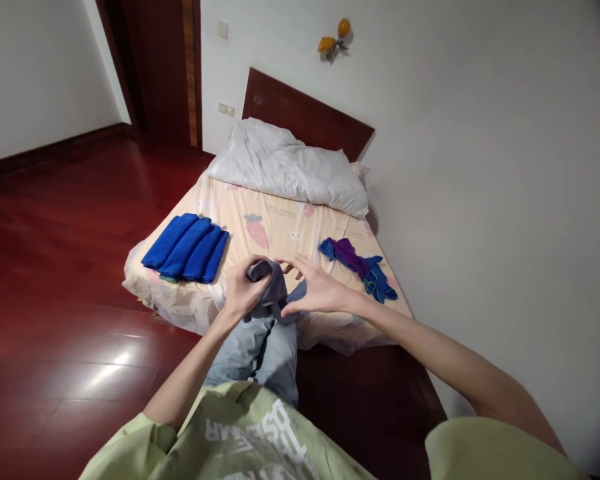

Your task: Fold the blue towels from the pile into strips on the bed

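A grey cloth point(276, 285), partly bunched, hangs in front of me over the bed's near edge. My left hand point(241, 285) is closed around its left side, with the thumb across the fabric. Just to the right, my right hand point(320, 285) has its thumb and fingers spread wide beside the cloth's loose end. Whether its fingertips touch the fabric I cannot tell. Several folded blue cloths point(185, 250) lie side by side on the bed's left. Crumpled blue cloths point(377, 280) and a purple cloth point(349, 255) lie at the right.
The bed point(225, 207) has a strawberry-patterned sheet. A white quilt point(290, 163) is heaped against the dark wooden headboard point(305, 110). A white wall point(480, 167) runs along the right side, and dark red flooring point(65, 267) lies to the left.
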A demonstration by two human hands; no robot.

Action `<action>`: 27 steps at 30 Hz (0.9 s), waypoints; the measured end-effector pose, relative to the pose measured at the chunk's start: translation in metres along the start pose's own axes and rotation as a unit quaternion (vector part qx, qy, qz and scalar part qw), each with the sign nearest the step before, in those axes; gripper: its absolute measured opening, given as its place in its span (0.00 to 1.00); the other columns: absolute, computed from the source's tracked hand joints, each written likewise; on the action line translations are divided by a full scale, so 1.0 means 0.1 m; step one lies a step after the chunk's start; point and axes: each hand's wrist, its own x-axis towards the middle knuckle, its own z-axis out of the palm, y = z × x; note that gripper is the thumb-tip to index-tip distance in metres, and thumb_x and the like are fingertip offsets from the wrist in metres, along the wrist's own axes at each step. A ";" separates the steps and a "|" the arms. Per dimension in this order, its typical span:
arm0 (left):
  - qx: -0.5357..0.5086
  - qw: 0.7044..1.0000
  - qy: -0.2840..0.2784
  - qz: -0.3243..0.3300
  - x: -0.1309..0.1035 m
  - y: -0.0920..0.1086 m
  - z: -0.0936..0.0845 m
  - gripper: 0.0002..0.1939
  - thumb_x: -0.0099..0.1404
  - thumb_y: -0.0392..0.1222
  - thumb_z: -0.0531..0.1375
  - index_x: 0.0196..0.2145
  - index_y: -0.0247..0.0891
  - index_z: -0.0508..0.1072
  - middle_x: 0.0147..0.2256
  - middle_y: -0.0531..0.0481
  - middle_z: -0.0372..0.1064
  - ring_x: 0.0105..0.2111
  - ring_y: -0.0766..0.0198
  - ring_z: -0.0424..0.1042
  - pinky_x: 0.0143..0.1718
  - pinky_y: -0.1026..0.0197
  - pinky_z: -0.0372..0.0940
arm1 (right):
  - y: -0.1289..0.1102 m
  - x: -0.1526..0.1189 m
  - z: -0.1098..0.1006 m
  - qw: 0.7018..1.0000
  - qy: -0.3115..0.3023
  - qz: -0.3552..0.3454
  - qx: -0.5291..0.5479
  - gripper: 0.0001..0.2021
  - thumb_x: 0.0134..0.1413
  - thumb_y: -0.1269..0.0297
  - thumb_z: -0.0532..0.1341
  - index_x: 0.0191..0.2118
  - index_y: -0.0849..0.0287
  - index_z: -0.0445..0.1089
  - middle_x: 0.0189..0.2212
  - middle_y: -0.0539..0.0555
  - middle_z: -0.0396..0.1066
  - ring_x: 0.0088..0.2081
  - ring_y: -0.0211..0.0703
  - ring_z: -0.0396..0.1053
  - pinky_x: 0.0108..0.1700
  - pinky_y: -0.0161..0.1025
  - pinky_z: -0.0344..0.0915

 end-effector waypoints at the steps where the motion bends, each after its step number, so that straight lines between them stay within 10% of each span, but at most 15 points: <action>1: 0.010 1.000 0.016 -0.015 -0.02 -0.01 -0.01 0.10 0.61 0.44 0.62 0.37 0.37 0.79 0.31 0.52 0.78 0.31 0.64 0.74 0.34 0.65 0.67 | 0.08 -0.03 0.11 1.000 -0.019 -0.001 -0.017 0.51 0.36 0.55 0.81 0.67 0.55 0.63 0.58 0.61 0.70 0.56 0.55 0.72 0.59 0.52 0.70; 7: 0.077 0.993 0.073 -0.059 -0.13 -0.01 -0.07 0.13 0.65 0.50 0.63 0.31 0.37 0.77 0.25 0.54 0.71 0.25 0.67 0.67 0.28 0.67 0.61 | 0.53 -0.09 0.76 0.998 0.012 0.047 0.036 0.34 0.48 0.71 0.71 0.62 0.55 0.66 0.50 0.57 0.76 0.49 0.48 0.75 0.53 0.45 0.71; 13: 0.123 0.985 0.081 -0.089 -0.34 -0.10 -0.24 0.20 0.70 0.53 0.59 0.25 0.38 0.70 0.20 0.57 0.58 0.22 0.69 0.57 0.25 0.66 0.54 | 0.75 0.01 1.14 0.979 0.076 0.077 0.173 0.06 0.59 0.63 0.63 0.39 0.57 0.76 0.38 0.53 0.79 0.40 0.43 0.75 0.47 0.41 0.70; 20: 0.111 0.979 -0.033 -0.165 -0.67 -0.45 -0.59 0.17 0.68 0.55 0.62 0.40 0.38 0.77 0.29 0.53 0.72 0.30 0.64 0.70 0.32 0.65 0.63 | 0.78 0.01 1.27 0.945 0.105 0.086 0.299 0.18 0.67 0.45 0.58 0.39 0.57 0.69 0.27 0.46 0.66 0.28 0.35 0.63 0.32 0.33 0.59; 27: 0.017 0.986 -0.058 -0.154 -0.63 -0.55 -0.41 0.22 0.64 0.55 0.66 0.49 0.37 0.78 0.47 0.42 0.80 0.47 0.54 0.78 0.50 0.57 0.72 | 0.62 0.02 1.25 0.953 0.037 0.047 0.298 0.21 0.67 0.42 0.58 0.41 0.58 0.71 0.30 0.47 0.68 0.30 0.35 0.64 0.35 0.33 0.61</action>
